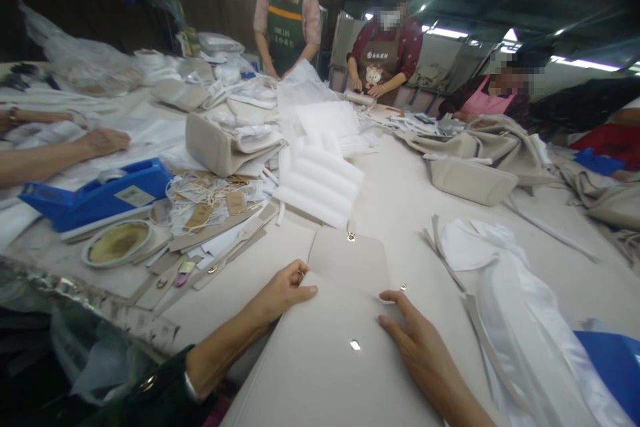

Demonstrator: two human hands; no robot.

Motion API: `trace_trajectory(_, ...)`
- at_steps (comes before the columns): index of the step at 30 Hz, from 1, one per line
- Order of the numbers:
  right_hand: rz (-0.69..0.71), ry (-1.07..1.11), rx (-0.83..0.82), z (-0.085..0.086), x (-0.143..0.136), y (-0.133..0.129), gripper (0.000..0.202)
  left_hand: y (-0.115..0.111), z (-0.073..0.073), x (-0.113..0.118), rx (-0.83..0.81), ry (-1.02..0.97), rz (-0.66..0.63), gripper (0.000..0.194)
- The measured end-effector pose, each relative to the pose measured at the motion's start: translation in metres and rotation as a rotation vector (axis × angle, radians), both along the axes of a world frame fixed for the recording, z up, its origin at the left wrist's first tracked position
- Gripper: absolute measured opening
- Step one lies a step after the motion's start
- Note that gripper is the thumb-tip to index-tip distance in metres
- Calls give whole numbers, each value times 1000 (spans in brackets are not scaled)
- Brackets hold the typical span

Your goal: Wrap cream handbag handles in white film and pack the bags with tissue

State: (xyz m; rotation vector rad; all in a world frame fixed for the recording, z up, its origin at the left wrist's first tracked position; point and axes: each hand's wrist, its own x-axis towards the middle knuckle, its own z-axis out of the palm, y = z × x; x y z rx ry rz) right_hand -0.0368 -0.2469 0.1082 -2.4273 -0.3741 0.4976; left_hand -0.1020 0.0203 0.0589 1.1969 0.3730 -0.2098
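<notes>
A beige bag (pixel 320 373) lies in front of me, its flap (pixel 350 260) folded out away from me. A small metal clasp (pixel 351 236) sits at the flap's far edge, and an oval metal fitting (pixel 355 345) shines on the bag's front. My left hand (pixel 286 290) grips the bag's upper left corner, thumb on top and fingers curled at the edge. At the upper right corner, my right hand (pixel 413 333) holds the edge between index finger and thumb; its other fingers are hidden. Another small metal fitting (pixel 403 287) shows just beyond the right index finger.
To the left are a blue tape dispenser (pixel 100 193), a round dish (pixel 119 242) and a pile of tags (pixel 210 203). White padding (pixel 320 180) lies ahead. White wrapping (pixel 525 307) is at right. Co-workers stand across the table; another person's hand (pixel 105 140) reaches in from the left.
</notes>
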Motion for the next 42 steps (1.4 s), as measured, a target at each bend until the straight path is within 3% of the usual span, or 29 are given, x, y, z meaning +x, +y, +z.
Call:
trace_trajectory(7,-16,-33,-59,2,1,-1,26,0,-6,-2,17,-1,72,45)
trace_trajectory(11,10,-392,-167,15,-5,-1,41,1,-5,-2,84,25,99,42)
trace_trajectory(12,61,-499,-144,21,-9,2,45,1,-3,-3,95,36,97,42)
trace_trajectory(14,298,-571,-35,32,-19,14,54,1,-2,-3,107,50,84,42)
trace_trajectory(17,723,-311,69,37,-30,37,64,3,-2,-5,135,47,62,41)
trace_trajectory(19,827,-118,57,33,-32,49,61,7,-2,-6,174,21,51,37)
trace_trajectory(21,822,-30,47,28,-31,54,56,11,3,-7,266,-11,-7,28)
trace_trajectory(23,812,-5,48,24,-28,54,56,12,14,-8,516,-27,-86,17)
trace_trajectory(26,808,-5,61,23,-26,53,59,0,39,-16,1089,-110,-117,43)
trace_trajectory(28,814,-25,65,22,-26,53,59,-17,49,-25,1285,-262,-170,63)
trace_trajectory(30,822,-62,64,19,-28,55,57,-35,45,-36,1285,-399,-345,68)
trace_trajectory(32,824,-103,66,15,-30,57,58,-48,31,-46,1275,-453,-480,73)
trace_trajectory(37,881,-136,180,14,-20,56,60,-50,-6,-59,1411,-528,-379,87)
trace_trajectory(39,882,-137,262,14,-9,49,54,-46,-9,-59,1431,-551,-365,94)
trace_trajectory(42,707,-208,292,9,6,34,38,-43,-5,-58,1450,-524,-377,99)
